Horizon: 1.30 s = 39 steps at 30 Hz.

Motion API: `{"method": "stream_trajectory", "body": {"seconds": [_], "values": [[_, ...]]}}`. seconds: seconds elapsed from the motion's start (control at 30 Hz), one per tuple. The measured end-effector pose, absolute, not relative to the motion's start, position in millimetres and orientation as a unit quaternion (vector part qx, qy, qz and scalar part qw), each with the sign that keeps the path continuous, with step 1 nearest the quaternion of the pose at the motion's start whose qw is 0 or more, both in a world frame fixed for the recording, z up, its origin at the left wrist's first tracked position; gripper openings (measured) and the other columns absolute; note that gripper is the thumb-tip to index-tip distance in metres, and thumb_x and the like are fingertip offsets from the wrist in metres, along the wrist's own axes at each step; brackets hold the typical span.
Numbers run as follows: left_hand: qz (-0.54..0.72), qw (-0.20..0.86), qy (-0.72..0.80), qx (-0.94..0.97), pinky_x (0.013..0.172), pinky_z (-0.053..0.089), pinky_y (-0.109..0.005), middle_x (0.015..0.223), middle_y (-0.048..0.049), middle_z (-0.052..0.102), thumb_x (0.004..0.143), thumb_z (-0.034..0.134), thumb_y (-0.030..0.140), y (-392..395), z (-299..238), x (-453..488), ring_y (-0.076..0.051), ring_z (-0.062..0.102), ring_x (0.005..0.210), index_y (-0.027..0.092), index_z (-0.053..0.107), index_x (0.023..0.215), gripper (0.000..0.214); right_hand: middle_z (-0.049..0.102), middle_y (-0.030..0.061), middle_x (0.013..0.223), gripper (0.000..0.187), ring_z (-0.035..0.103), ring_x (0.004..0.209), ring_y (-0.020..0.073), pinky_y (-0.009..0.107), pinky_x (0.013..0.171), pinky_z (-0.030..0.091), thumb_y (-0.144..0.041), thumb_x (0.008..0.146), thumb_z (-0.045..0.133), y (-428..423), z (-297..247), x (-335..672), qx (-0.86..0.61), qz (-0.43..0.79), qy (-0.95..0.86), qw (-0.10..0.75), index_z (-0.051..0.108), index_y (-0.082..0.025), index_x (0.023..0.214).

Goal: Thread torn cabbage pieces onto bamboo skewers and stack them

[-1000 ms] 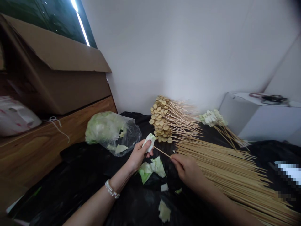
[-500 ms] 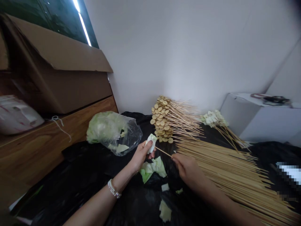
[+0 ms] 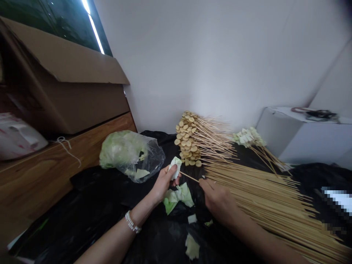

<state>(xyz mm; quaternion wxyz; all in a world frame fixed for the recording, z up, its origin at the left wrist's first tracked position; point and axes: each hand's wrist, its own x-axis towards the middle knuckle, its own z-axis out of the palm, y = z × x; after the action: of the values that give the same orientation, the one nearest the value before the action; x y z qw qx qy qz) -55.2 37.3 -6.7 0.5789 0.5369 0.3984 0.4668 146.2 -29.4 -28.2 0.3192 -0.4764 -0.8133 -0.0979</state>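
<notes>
Gripping cabbage (image 3: 177,165) on skewer (image 3: 189,177) — left hand (image 3: 164,182)

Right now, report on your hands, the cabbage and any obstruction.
Left hand gripping cabbage piece. Right hand on skewer, which leads to it. Loose leaves close by; nothing seen blocking the skewer.

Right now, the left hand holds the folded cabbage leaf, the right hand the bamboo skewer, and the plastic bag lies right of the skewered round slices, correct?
No, the plastic bag lies left of the skewered round slices, as the head view shows. The left hand does hold the folded cabbage leaf, and the right hand the bamboo skewer.
</notes>
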Motion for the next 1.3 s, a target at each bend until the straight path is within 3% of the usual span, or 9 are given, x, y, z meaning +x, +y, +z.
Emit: {"method": "stream_trajectory", "body": {"seconds": [0.1,0.27,0.5,0.6,0.73,0.9,1.13,1.2,1.3], "values": [[0.46,0.576,0.396,0.548,0.044,0.03,-0.02,0.05,0.0005,0.053,0.081,0.057,0.058,37.8,-8.0,-55.9,-0.009,0.043,0.043,0.014,0.06,0.069,0.045,0.062,0.0023,0.069,0.027,0.056,0.064,0.0143,0.025,0.06,0.038,-0.015,0.092,0.038,-28.5,-14.6,144.6,-0.493,0.098,-0.794,0.342,0.06,-0.018,0.077],[0.446,0.584,0.369,0.569,0.046,0.032,-0.021,0.05,0.0011,0.052,0.084,0.055,0.056,38.7,-9.9,-57.0,-0.008,0.042,0.044,0.015,0.058,0.068,0.044,0.055,-0.004,0.051,0.024,0.05,0.049,0.0118,0.021,0.05,0.035,-0.022,0.091,0.042,-27.3,-0.9,143.3,-0.482,0.379,-0.724,0.315,0.061,-0.019,0.077],[0.469,0.572,0.395,0.545,0.045,0.03,-0.02,0.049,0.0013,0.051,0.081,0.057,0.058,34.3,-4.8,-53.9,-0.008,0.042,0.044,0.015,0.058,0.067,0.045,0.066,0.0091,0.079,0.032,0.057,0.066,0.016,0.027,0.06,0.037,-0.008,0.09,0.035,-30.9,-25.2,142.7,-0.473,-0.086,-0.817,0.318,0.064,-0.012,0.1],[0.471,0.575,0.396,0.539,0.045,0.03,-0.02,0.049,0.0012,0.051,0.08,0.058,0.059,33.4,-4.0,-53.1,-0.008,0.042,0.043,0.015,0.059,0.068,0.046,0.066,0.0095,0.081,0.034,0.056,0.065,0.0157,0.027,0.059,0.036,-0.006,0.089,0.033,-31.0,-26.1,142.0,-0.471,-0.112,-0.815,0.319,0.063,-0.011,0.106],[0.466,0.579,0.385,0.547,0.045,0.03,-0.021,0.048,0.0013,0.051,0.081,0.057,0.058,33.6,-4.7,-53.5,-0.008,0.041,0.043,0.015,0.059,0.067,0.046,0.06,0.0015,0.063,0.027,0.053,0.059,0.0135,0.024,0.057,0.036,-0.019,0.091,0.039,-29.3,-9.8,139.6,-0.499,0.154,-0.774,0.359,0.059,-0.018,0.074],[0.442,0.586,0.362,0.575,0.044,0.027,-0.021,0.046,0.0021,0.048,0.084,0.054,0.057,34.3,-5.7,-54.8,-0.008,0.039,0.043,0.016,0.057,0.064,0.046,0.051,-0.0053,0.049,0.026,0.036,0.04,0.01,0.022,0.043,0.028,-0.028,0.091,0.04,-27.1,3.3,139.9,-0.465,0.466,-0.695,0.29,0.06,-0.018,0.078],[0.465,0.573,0.384,0.555,0.046,0.029,-0.021,0.049,0.0012,0.051,0.083,0.055,0.056,32.2,-4.5,-52.8,-0.008,0.041,0.044,0.015,0.059,0.066,0.045,0.065,0.0092,0.077,0.033,0.055,0.063,0.0156,0.027,0.058,0.035,-0.008,0.088,0.033,-33.0,-17.6,138.9,-0.472,-0.049,-0.817,0.328,0.064,-0.012,0.095],[0.471,0.57,0.381,0.554,0.046,0.03,-0.021,0.049,0.0012,0.05,0.084,0.055,0.056,31.2,-3.7,-52.3,-0.008,0.041,0.044,0.014,0.059,0.067,0.045,0.065,0.0102,0.078,0.036,0.054,0.062,0.0158,0.027,0.056,0.034,-0.006,0.087,0.032,-34.3,-19.2,137.7,-0.472,-0.089,-0.815,0.325,0.063,-0.01,0.104],[0.47,0.573,0.377,0.557,0.046,0.03,-0.021,0.049,0.0014,0.05,0.084,0.054,0.057,30.3,-3.2,-52.6,-0.008,0.04,0.044,0.015,0.058,0.067,0.045,0.062,0.0053,0.069,0.029,0.054,0.061,0.0144,0.025,0.056,0.034,-0.013,0.09,0.035,-33.4,-11.8,135.3,-0.491,0.045,-0.795,0.353,0.062,-0.016,0.081]]}}
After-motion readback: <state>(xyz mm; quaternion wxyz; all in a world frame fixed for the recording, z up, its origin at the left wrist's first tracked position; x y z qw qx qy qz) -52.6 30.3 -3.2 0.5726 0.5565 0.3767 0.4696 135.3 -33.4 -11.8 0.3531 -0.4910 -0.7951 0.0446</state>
